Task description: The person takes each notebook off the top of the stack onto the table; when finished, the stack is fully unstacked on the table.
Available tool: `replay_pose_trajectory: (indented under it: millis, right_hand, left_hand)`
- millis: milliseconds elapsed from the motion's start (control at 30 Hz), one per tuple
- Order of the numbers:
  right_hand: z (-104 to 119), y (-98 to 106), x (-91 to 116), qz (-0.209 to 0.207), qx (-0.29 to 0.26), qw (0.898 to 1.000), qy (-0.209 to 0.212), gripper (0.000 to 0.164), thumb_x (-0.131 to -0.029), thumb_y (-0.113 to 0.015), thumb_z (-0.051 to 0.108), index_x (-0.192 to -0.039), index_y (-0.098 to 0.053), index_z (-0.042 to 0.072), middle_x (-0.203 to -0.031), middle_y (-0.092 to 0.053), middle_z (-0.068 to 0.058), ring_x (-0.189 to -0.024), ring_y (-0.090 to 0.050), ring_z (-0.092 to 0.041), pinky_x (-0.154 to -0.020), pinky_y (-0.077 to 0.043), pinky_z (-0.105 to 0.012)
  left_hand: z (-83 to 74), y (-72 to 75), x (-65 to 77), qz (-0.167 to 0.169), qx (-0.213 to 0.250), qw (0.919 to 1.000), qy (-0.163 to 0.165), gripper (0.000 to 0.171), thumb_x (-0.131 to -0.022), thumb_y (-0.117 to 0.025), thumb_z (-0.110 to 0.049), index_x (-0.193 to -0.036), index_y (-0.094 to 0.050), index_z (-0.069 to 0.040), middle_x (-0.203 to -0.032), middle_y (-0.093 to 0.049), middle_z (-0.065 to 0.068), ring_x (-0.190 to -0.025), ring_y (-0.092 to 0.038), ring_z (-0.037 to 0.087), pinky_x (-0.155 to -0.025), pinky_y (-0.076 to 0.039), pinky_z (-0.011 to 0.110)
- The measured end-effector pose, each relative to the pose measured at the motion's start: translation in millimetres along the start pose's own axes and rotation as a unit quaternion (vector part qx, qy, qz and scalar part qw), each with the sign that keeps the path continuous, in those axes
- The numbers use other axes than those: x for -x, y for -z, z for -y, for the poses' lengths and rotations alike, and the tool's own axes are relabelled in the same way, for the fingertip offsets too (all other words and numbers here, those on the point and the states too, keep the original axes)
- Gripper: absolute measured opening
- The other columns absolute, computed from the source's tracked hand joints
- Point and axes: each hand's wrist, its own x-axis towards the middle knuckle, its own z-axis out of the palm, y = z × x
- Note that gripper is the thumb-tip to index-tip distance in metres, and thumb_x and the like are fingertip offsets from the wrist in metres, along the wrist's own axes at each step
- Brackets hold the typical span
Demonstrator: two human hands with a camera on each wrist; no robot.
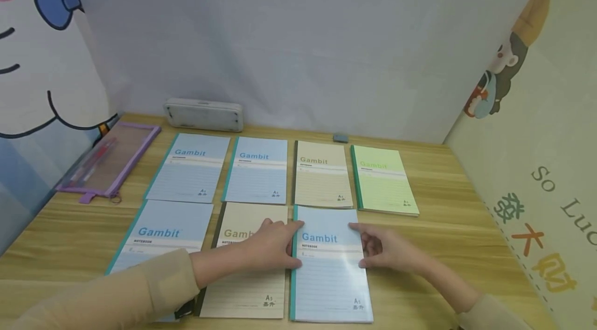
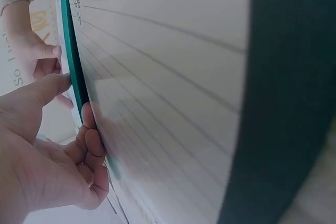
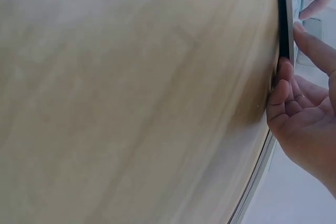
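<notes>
A light-blue Gambit notebook (image 1: 331,283) with a teal spine sits at the right end of the front row. My left hand (image 1: 268,247) reaches over a beige notebook (image 1: 247,288) and holds the blue one's spine edge, thumb and forefinger spread along it. Opposite, my right hand (image 1: 392,249) holds the right edge in the same way, its other fingers curled. In the left wrist view the left fingertips (image 2: 90,116) meet the teal spine (image 2: 76,66). The right wrist view shows the right hand (image 3: 310,114) at the notebook's thin edge, close over the tabletop.
Behind lie two more blue notebooks (image 1: 191,167), a beige one (image 1: 322,174) and a green one (image 1: 384,180). Another blue notebook (image 1: 160,229) is at front left, partly under my left sleeve. A purple mesh pouch (image 1: 135,164), a white case (image 1: 203,115) and a small grey block (image 1: 340,138) stand farther back.
</notes>
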Motion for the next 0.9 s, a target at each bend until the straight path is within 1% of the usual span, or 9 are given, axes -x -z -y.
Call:
replay_pose_trajectory:
  millis: [200, 300, 433, 567, 667, 733, 767, 833, 900]
  right_hand:
    - [-2.1, 2.3, -4.3, 0.017, 0.015, 1.000, 0.001, 0.077, -0.073, -0.081, 0.028, -0.139, -0.046, 0.007, -0.086, -0.053, 0.002, -0.068, -0.046, -0.007, -0.058, -0.041, -0.017]
    - [-3.0, 2.7, -5.8, 0.020, 0.025, 0.999, 0.004, 0.077, -0.073, -0.081, 0.028, -0.138, -0.047, 0.006, -0.083, -0.051, 0.002, -0.065, -0.044, -0.006, -0.056, -0.038, -0.016]
    - [-2.3, 4.6, -6.1, 0.023, 0.016, 1.000, 0.009, 0.075, -0.074, -0.081, 0.028, -0.138, -0.048, 0.006, -0.084, -0.050, 0.000, -0.065, -0.044, -0.007, -0.056, -0.037, -0.015]
    - [-0.9, 9.5, -5.0, 0.022, -0.001, 1.000, 0.019, 0.073, -0.075, -0.080, 0.027, -0.137, -0.048, 0.006, -0.087, -0.052, -0.002, -0.069, -0.045, -0.009, -0.059, -0.039, -0.017]
    - [1.2, 14.5, -4.7, 0.013, 0.004, 0.999, 0.035, 0.071, -0.075, -0.079, 0.024, -0.137, -0.048, 0.006, -0.088, -0.054, -0.003, -0.070, -0.047, -0.010, -0.060, -0.042, -0.019]
    - [5.2, 18.7, -4.6, 0.004, 0.018, 0.999, 0.037, 0.070, -0.075, -0.079, 0.022, -0.137, -0.049, 0.008, -0.089, -0.055, -0.002, -0.070, -0.048, -0.011, -0.061, -0.044, -0.020]
    - [7.7, 21.2, -4.5, -0.001, 0.024, 0.999, 0.040, 0.069, -0.076, -0.079, 0.021, -0.137, -0.049, 0.008, -0.090, -0.056, -0.002, -0.070, -0.048, -0.011, -0.061, -0.044, -0.020]
    - [13.3, 27.6, -4.3, -0.010, 0.036, 0.998, 0.046, 0.068, -0.077, -0.079, 0.020, -0.137, -0.049, 0.008, -0.092, -0.056, -0.003, -0.071, -0.050, -0.011, -0.062, -0.046, -0.021]
    - [18.8, 35.8, -3.6, -0.023, 0.046, 0.998, 0.046, 0.067, -0.077, -0.078, 0.019, -0.137, -0.049, 0.009, -0.095, -0.056, -0.004, -0.073, -0.051, -0.011, -0.063, -0.047, -0.021]
  left_hand:
    - [-5.8, 2.9, -1.8, 0.009, -0.045, 0.9989, 0.010, 0.082, -0.074, -0.077, -0.041, -0.139, -0.045, -0.003, -0.059, -0.051, -0.009, -0.066, -0.047, 0.010, -0.079, -0.032, 0.031]
    - [-6.5, 2.9, -2.1, 0.008, -0.053, 0.9985, 0.009, 0.081, -0.073, -0.078, -0.040, -0.138, -0.047, -0.003, -0.057, -0.051, -0.009, -0.065, -0.047, 0.010, -0.077, -0.033, 0.030]
    - [-6.5, 4.3, -1.1, 0.011, -0.034, 0.9993, 0.011, 0.081, -0.074, -0.078, -0.039, -0.139, -0.045, -0.004, -0.056, -0.053, -0.010, -0.058, -0.048, 0.008, -0.076, -0.032, 0.029]
    - [-6.6, 9.2, -0.4, 0.014, -0.009, 0.9998, 0.008, 0.080, -0.075, -0.077, -0.038, -0.140, -0.044, -0.004, -0.056, -0.055, -0.010, -0.054, -0.049, 0.007, -0.075, -0.031, 0.030]
    - [-8.5, 15.4, -1.2, 0.009, -0.001, 0.9999, -0.005, 0.079, -0.076, -0.078, -0.037, -0.140, -0.045, -0.004, -0.058, -0.055, -0.012, -0.054, -0.049, 0.006, -0.077, -0.031, 0.032]
    - [-10.1, 20.7, -3.0, 0.004, 0.004, 0.9998, -0.019, 0.078, -0.076, -0.078, -0.036, -0.139, -0.045, -0.005, -0.059, -0.055, -0.014, -0.056, -0.049, 0.005, -0.078, -0.031, 0.033]
    - [-11.0, 23.6, -4.4, 0.001, 0.006, 0.9996, -0.026, 0.078, -0.076, -0.078, -0.036, -0.140, -0.045, -0.005, -0.060, -0.056, -0.015, -0.056, -0.050, 0.004, -0.080, -0.032, 0.035]
    - [-13.8, 30.8, -7.4, -0.001, 0.011, 0.9992, -0.038, 0.078, -0.077, -0.077, -0.036, -0.140, -0.044, -0.006, -0.064, -0.056, -0.016, -0.059, -0.051, 0.005, -0.089, -0.034, 0.041]
    - [-17.5, 38.8, -11.6, -0.004, 0.012, 0.9988, -0.046, 0.078, -0.078, -0.076, -0.036, -0.142, -0.042, -0.008, -0.069, -0.058, -0.017, -0.066, -0.054, 0.006, -0.095, -0.034, 0.048]
